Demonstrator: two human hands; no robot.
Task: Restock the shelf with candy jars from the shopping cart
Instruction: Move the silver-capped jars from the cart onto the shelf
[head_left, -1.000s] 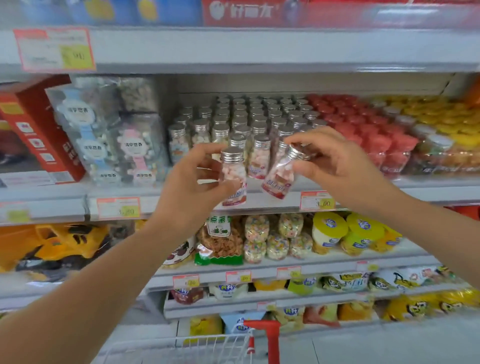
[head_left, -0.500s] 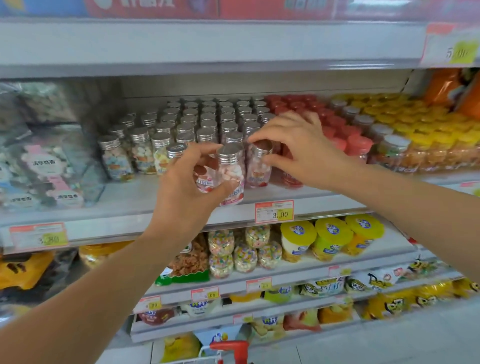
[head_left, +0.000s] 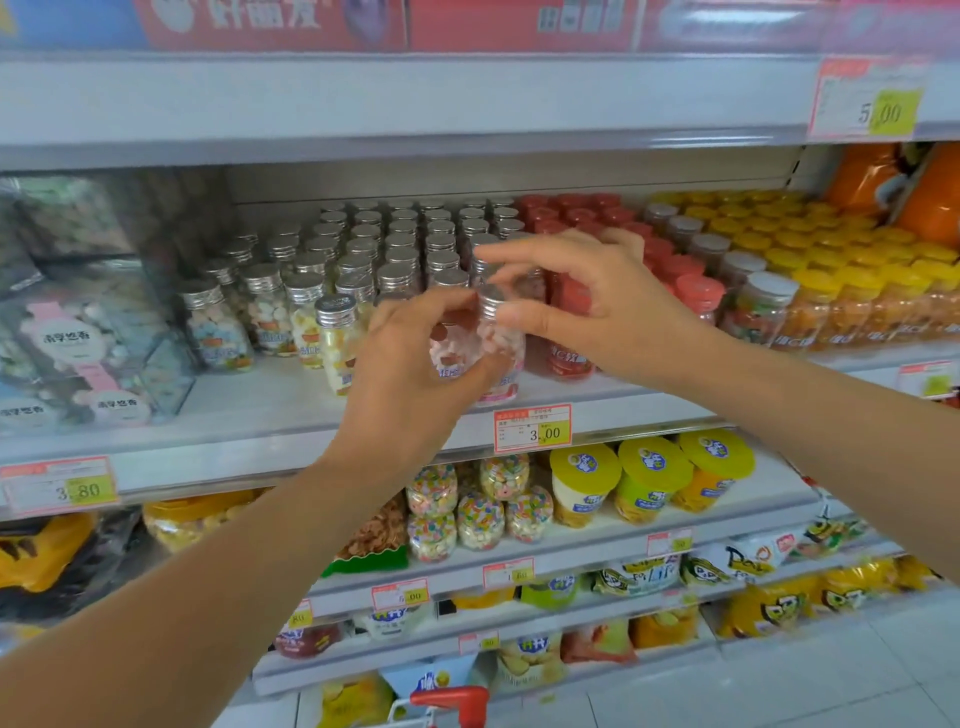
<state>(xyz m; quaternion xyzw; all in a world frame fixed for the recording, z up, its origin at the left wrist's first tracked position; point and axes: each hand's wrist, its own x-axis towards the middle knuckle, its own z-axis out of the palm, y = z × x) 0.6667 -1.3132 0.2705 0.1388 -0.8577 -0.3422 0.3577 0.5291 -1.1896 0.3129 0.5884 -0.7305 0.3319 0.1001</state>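
My left hand (head_left: 410, 379) grips a small clear candy jar (head_left: 503, 349) with a silver lid and pink sweets, upright at the front edge of the middle shelf (head_left: 260, 439). Another pink jar shows between its fingers, and whether it is held I cannot tell. My right hand (head_left: 592, 306) hovers just right of the jar with loosely curved fingers. Its thumb lies beside the jar's lid and its index finger stretches out above it. Several rows of silver-lidded jars (head_left: 402, 244) fill the shelf behind. The cart's red handle (head_left: 452, 701) peeks in at the bottom edge.
Red-lidded jars (head_left: 571, 213) and yellow-lidded jars (head_left: 789, 239) stand to the right, and clear gift boxes (head_left: 88, 332) to the left. A 3.00 price tag (head_left: 532, 428) hangs on the shelf rim. Lower shelves hold candy tubs, cups and snack bags. The shelf above overhangs closely.
My right hand has set its jar down among the rows and let go, then drawn back toward the front jar. My left hand has carried its jar in to the shelf edge.
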